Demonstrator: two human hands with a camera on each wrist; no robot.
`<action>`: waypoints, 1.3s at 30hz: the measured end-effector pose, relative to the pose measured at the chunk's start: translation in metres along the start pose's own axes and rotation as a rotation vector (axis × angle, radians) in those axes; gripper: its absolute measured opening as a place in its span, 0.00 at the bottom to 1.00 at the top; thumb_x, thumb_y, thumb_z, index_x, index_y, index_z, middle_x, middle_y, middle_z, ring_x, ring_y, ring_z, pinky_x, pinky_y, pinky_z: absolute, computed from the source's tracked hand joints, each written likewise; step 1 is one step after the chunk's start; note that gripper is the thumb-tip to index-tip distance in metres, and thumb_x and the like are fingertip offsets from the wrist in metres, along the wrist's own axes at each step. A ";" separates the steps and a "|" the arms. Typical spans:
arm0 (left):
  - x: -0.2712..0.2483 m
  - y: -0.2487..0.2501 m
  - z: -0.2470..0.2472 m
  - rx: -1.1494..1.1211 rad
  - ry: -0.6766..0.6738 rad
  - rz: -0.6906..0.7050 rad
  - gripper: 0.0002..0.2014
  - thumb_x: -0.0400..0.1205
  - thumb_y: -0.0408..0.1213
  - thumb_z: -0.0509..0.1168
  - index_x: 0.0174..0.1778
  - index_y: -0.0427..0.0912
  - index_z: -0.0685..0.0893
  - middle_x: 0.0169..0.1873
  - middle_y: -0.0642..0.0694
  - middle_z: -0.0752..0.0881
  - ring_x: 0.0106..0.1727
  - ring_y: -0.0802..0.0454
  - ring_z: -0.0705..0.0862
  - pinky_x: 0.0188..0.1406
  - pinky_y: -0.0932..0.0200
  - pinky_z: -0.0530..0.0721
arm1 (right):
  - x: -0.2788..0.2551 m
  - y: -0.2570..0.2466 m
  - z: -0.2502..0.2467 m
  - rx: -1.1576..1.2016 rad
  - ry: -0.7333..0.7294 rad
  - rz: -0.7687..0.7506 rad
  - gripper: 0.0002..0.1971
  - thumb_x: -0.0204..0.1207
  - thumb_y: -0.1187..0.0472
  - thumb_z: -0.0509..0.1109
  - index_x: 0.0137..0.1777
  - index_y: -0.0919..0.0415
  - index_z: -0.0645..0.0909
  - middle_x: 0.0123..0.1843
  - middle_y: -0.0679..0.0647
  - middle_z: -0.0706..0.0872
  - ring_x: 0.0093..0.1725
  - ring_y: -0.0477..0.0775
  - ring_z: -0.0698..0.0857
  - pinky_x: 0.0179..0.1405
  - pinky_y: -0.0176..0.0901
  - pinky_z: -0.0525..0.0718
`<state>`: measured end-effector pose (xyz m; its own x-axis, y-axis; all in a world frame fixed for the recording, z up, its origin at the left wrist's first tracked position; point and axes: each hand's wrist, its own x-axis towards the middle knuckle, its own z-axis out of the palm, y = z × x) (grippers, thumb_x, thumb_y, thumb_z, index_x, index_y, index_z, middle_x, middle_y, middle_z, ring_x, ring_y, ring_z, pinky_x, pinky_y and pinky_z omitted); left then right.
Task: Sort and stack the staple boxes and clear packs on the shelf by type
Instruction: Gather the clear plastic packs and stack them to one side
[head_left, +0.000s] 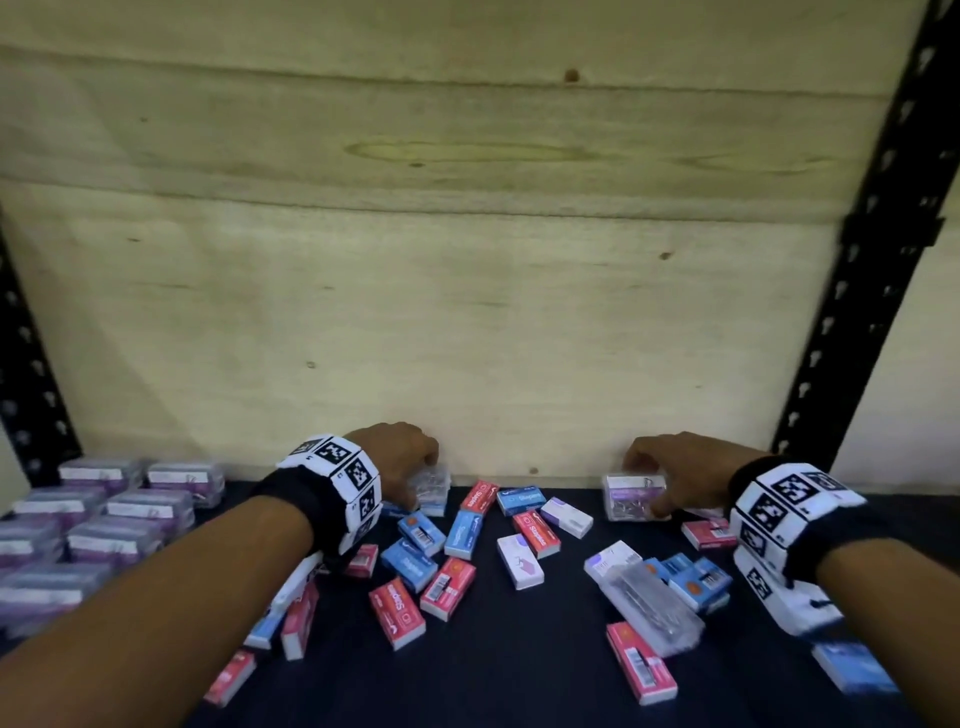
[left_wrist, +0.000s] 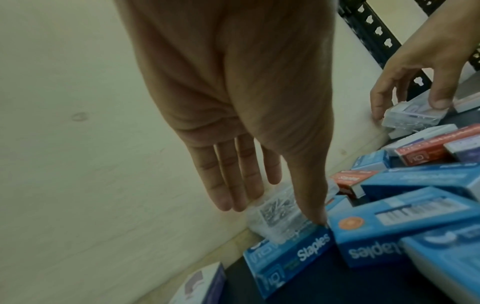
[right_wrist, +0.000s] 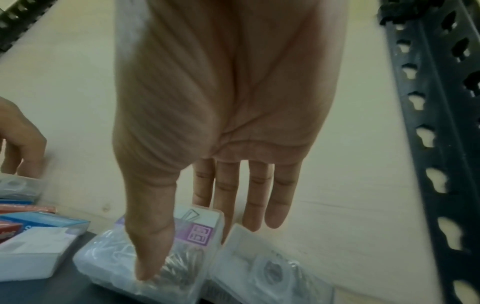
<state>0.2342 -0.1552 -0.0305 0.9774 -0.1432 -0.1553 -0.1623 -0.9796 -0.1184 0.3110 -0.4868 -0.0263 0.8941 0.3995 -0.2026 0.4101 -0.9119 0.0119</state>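
Observation:
Red (head_left: 447, 581), blue (head_left: 409, 563) and white (head_left: 520, 561) staple boxes lie scattered on the dark shelf (head_left: 509, 686). At the back wall my left hand (head_left: 423, 470) reaches down over a clear pack (head_left: 432, 487). In the left wrist view this hand (left_wrist: 275, 214) has its fingers behind that clear pack (left_wrist: 270, 226) and its thumb in front, pinching it. The pack rests partly on a blue Staples box (left_wrist: 293, 259). My right hand (head_left: 644, 486) pinches another clear pack (head_left: 631, 501) with a purple label, thumb in front and fingers behind (right_wrist: 197, 248).
Several clear packs (head_left: 104, 519) are stacked in rows at the far left. A long clear packet (head_left: 649, 603) lies on boxes at front right. One more clear pack (right_wrist: 272, 267) lies right of the held one. Plywood back wall (head_left: 467, 260) and a black perforated post (head_left: 857, 312) bound the shelf.

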 end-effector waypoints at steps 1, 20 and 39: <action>0.000 0.000 0.000 0.004 -0.002 0.003 0.29 0.75 0.46 0.75 0.71 0.45 0.75 0.64 0.46 0.79 0.62 0.47 0.79 0.55 0.57 0.76 | 0.002 -0.001 0.001 -0.012 -0.001 0.000 0.32 0.68 0.52 0.81 0.72 0.49 0.73 0.70 0.46 0.80 0.65 0.49 0.80 0.66 0.44 0.77; -0.033 -0.021 -0.015 -0.095 0.034 -0.055 0.19 0.87 0.39 0.57 0.75 0.46 0.72 0.67 0.43 0.81 0.64 0.44 0.81 0.60 0.55 0.78 | -0.012 -0.040 -0.027 0.032 0.042 -0.116 0.13 0.73 0.49 0.78 0.54 0.44 0.79 0.49 0.40 0.81 0.47 0.44 0.81 0.46 0.38 0.78; -0.227 -0.094 -0.041 0.012 -0.060 -0.289 0.22 0.86 0.38 0.54 0.78 0.50 0.70 0.73 0.46 0.77 0.70 0.46 0.78 0.68 0.53 0.76 | -0.047 -0.285 -0.060 -0.070 0.069 -0.562 0.17 0.78 0.47 0.72 0.64 0.50 0.80 0.59 0.48 0.84 0.54 0.51 0.83 0.52 0.45 0.81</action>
<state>0.0332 -0.0360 0.0559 0.9737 0.1507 -0.1707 0.1199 -0.9767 -0.1782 0.1625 -0.2400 0.0389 0.5438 0.8288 -0.1319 0.8350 -0.5500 -0.0135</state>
